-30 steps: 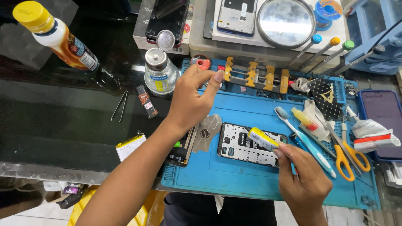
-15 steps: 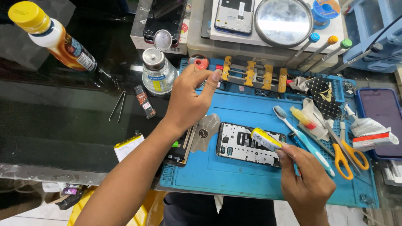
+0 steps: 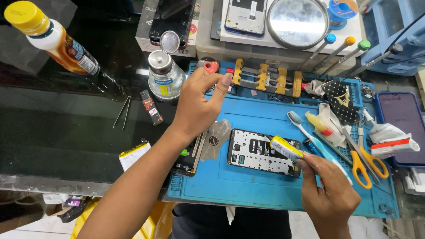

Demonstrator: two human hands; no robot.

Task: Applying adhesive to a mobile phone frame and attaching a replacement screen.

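Observation:
An opened phone lies face down on the blue work mat, its inner boards showing. My right hand grips a small yellow glue tube with its tip over the phone's right part. My left hand hovers above the mat's upper left, thumb and fingers pinched near the yellow clamp fixture; whether it holds something tiny I cannot tell. A thin metal pry sheet lies left of the phone.
A glass dispenser bottle and an amber bottle with a yellow cap stand at the upper left. Tweezers lie on the dark table. A blue toothbrush, orange scissors, screwdrivers and a round mirror sit to the right.
Both hands stay almost where they were. The left hand's fingers have closed a little more into a pinch near the clamp fixture.

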